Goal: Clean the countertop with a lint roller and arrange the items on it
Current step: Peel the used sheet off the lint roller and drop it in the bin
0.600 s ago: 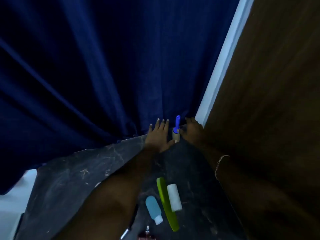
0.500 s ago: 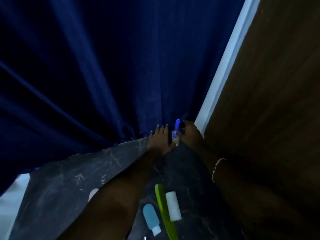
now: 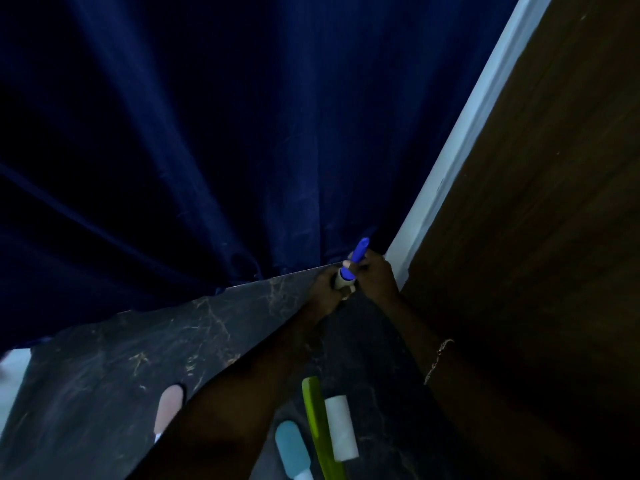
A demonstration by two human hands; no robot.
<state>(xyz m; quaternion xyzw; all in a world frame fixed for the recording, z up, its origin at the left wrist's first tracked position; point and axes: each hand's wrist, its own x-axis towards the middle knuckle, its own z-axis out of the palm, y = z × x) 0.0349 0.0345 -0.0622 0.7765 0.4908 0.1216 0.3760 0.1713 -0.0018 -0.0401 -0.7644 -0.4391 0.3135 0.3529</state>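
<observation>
the lint roller [image 3: 350, 268] sits just right of centre in the frame, at the far edge of the surface [image 3: 114, 372], caught between both hands. its long axis runs from lower left to upper right: the pale roll is low, down among the fingers, and the blue handle pokes up and away toward the curtain [image 3: 207, 140]. the right hand [image 3: 375, 275] is closed around the handle from the right side. the left hand [image 3: 323, 289] is curled against the pale roll end from the left, touching it, though the dim light hides whether it truly grips or only steadies. both hands are equally near; the right looks to be the one that will steer, and any stroke has to come back down the frame, toward the lower edge, since the roller is already at the far corner.

the surface is dark stone with pale veins, running from the lower left up to that corner. near the bottom centre lie a green stick [image 3: 320, 427], a white roll [image 3: 341, 427] touching its right side, and a light blue bottle [image 3: 292, 448] just left of it. a pink bottle [image 3: 168, 407] shows at lower left, partly behind the left forearm. a white trim [image 3: 460, 140] and a brown wooden panel [image 3: 536, 202] fill the right.
</observation>
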